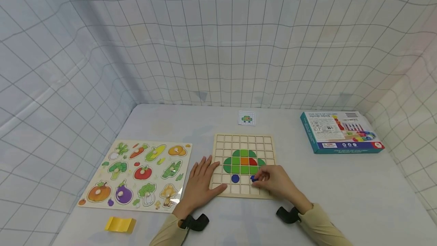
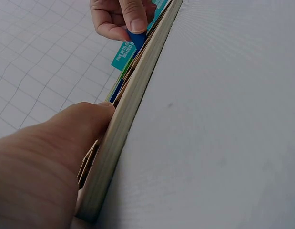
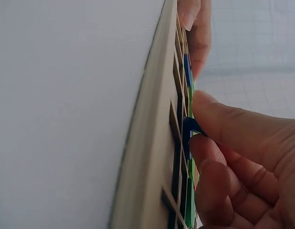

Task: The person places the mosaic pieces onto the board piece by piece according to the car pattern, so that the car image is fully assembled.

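A wooden grid board (image 1: 244, 141) lies in front of me, with green, orange and red pieces forming a tree-like shape (image 1: 244, 164). A blue disc (image 1: 235, 178) sits below it at left. My left hand (image 1: 201, 185) rests on the board's left side, fingers spread, thumb over the lower corner. Over the lower right of the grid, my right hand (image 1: 278, 181) pinches a small blue piece (image 3: 197, 126) between thumb and finger. In the right wrist view this piece tilts above the grid, close to another blue piece (image 3: 186, 140). The fingers partly hide it from above.
A small picture card (image 1: 246, 118) lies beyond the board. To the left are a vegetable peg puzzle (image 1: 153, 177) and a yellow curved block (image 1: 120, 224). A toy box (image 1: 341, 132) lies at the back right. Netted white walls (image 1: 218, 48) surround the table.
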Available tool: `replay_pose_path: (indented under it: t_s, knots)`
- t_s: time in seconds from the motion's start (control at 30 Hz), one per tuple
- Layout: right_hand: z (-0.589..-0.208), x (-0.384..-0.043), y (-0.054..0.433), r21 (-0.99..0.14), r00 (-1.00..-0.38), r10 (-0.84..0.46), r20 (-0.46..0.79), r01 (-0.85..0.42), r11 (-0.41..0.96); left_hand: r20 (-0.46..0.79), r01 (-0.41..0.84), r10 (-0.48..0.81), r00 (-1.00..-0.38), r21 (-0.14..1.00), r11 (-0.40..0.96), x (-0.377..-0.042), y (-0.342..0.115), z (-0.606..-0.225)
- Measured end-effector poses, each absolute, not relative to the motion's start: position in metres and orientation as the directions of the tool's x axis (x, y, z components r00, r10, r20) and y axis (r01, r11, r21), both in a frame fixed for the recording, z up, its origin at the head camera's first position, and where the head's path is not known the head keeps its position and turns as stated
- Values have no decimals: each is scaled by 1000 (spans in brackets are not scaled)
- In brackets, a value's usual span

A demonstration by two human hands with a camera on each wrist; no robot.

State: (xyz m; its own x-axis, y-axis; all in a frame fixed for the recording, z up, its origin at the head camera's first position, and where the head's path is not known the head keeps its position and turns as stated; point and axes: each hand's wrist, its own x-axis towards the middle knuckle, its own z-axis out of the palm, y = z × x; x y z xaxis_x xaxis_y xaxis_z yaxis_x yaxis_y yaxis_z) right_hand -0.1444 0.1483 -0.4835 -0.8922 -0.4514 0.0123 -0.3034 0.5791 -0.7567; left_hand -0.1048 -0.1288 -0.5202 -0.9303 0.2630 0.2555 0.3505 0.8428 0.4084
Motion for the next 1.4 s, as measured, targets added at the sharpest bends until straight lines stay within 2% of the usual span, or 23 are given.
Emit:
replay_pose_path:
  t_s: [0.37, 0.97, 1.4]
  knots:
    - [-486, -144, 145, -727, -889, -453, 63, -352, 590, 251, 346, 260, -932, 406, 846, -105, -129, -519]
    - [-480, -140, 145, -651, -895, -442, 54, -367, 664, 251, 347, 261, -932, 415, 841, -104, -128, -518]
    - [-482, -142, 148, -675, -891, -452, 43, -359, 644, 259, 349, 259, -931, 412, 842, -105, -128, -520]
